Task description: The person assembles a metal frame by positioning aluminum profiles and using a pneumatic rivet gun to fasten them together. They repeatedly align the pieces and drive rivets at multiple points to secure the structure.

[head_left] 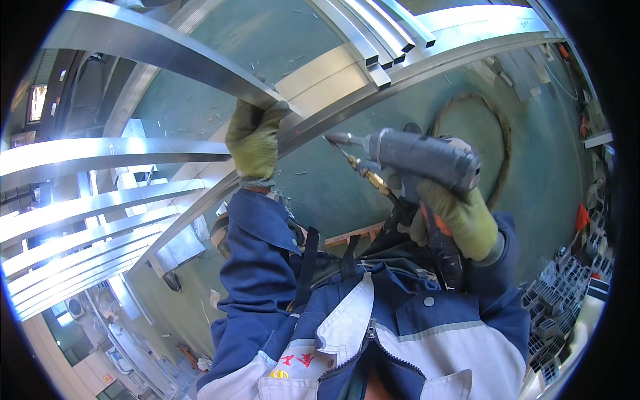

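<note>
My left hand (255, 137), in a yellow-green work glove, is closed around the end of a silver metal bar (167, 48), where it meets a long metal rail (327, 119) of the frame. In my gloved right hand (463, 217) is a dark grey pistol-shaped power tool (423, 157) with a tapered nose. Its nose points left toward the rail and stands apart from it. A brass fitting (367, 175) with a thin tip shows just below the tool; whether it belongs to the tool I cannot tell. The fingers around the handle are partly hidden.
Several parallel metal bars (107, 152) run off to the left of the rail. Loose square tubes (383, 33) lie across the far part. A hose loop (508, 143) rests on the green floor at right. Stacked metal profiles (560, 300) stand at lower right.
</note>
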The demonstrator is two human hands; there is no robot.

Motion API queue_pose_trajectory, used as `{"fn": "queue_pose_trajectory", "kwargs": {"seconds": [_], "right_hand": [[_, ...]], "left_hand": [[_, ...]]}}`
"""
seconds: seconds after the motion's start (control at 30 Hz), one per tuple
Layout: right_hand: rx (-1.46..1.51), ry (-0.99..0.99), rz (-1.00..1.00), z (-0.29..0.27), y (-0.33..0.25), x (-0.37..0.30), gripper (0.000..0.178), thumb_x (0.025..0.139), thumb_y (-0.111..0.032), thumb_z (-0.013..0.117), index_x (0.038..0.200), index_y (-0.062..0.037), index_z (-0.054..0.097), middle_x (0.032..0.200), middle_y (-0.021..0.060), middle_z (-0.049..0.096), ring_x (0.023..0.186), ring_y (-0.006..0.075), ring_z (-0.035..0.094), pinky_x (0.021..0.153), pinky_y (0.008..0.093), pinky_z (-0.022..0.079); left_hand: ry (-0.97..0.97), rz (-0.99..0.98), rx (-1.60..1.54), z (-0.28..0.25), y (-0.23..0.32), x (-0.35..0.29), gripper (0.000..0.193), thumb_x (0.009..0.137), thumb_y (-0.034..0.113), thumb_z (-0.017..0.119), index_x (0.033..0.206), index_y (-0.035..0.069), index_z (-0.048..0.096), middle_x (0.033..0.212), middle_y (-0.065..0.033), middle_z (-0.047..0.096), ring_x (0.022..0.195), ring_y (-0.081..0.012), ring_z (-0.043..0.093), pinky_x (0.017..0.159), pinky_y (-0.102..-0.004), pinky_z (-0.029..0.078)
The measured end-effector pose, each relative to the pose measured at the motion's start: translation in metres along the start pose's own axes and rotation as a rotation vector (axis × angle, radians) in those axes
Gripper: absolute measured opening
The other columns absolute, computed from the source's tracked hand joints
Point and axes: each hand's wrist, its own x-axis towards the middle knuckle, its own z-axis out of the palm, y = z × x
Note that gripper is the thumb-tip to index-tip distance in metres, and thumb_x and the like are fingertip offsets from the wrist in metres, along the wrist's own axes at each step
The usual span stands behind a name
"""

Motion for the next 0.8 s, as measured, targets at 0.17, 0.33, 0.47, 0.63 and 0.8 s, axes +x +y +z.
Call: {"fn": "queue_pose_trajectory", "kwargs": {"seconds": [0.17, 0.33, 0.47, 0.63, 0.8], "right_hand": [[0.011, -0.027, -0.091, 0.005, -0.02, 0.031, 0.039, 0.105, -0.027, 0.062, 0.137, -0.003, 0.061, 0.095, 0.0079, 0.067, 0.059, 0.0155, 0.063, 0.054, 0.0297, 0.05], [-0.007, 0.001, 0.009, 0.013, -0.027, 0.055, 0.044, 0.103, -0.038, 0.067, 0.133, -0.0052, 0.064, 0.097, 0.0072, 0.066, 0.062, 0.0173, 0.067, 0.056, 0.0302, 0.053], [-0.017, 0.007, 0.004, 0.018, -0.019, 0.067, 0.044, 0.103, -0.038, 0.067, 0.133, -0.0061, 0.064, 0.102, 0.0061, 0.067, 0.063, 0.0163, 0.068, 0.058, 0.0292, 0.056], [-0.007, -0.026, -0.006, 0.019, -0.016, 0.073, 0.043, 0.104, -0.038, 0.066, 0.134, -0.0069, 0.064, 0.104, 0.0053, 0.067, 0.065, 0.015, 0.068, 0.059, 0.0282, 0.056], [-0.04, -0.008, 0.021, 0.022, -0.02, 0.072, 0.04, 0.105, -0.035, 0.064, 0.134, -0.007, 0.064, 0.108, 0.0055, 0.069, 0.065, 0.0142, 0.067, 0.058, 0.0277, 0.055]], "left_hand": [[0.005, -0.061, -0.021, -0.002, -0.001, 0.001, 0.05, 0.088, -0.009, 0.078, 0.135, 0.002, 0.066, 0.119, -0.0063, 0.073, 0.104, -0.0153, 0.07, 0.093, -0.0303, 0.058], [0.003, -0.022, -0.03, -0.005, -0.004, 0.0, 0.05, 0.088, -0.008, 0.078, 0.135, 0.003, 0.067, 0.124, -0.0085, 0.073, 0.108, -0.0167, 0.07, 0.097, -0.0323, 0.057], [0.009, -0.04, -0.076, -0.004, -0.006, 0.0, 0.052, 0.087, -0.008, 0.079, 0.137, 0.004, 0.066, 0.127, -0.0093, 0.072, 0.111, -0.0184, 0.07, 0.099, -0.0346, 0.057], [0.001, 0.0, -0.075, -0.006, -0.007, -0.001, 0.054, 0.087, -0.009, 0.078, 0.138, 0.005, 0.065, 0.128, -0.0094, 0.072, 0.111, -0.019, 0.07, 0.098, -0.0348, 0.058], [-0.007, -0.004, -0.073, -0.001, -0.002, -0.002, 0.056, 0.087, -0.011, 0.077, 0.14, 0.005, 0.064, 0.129, -0.0093, 0.071, 0.111, -0.0189, 0.069, 0.098, -0.0347, 0.058]]}}
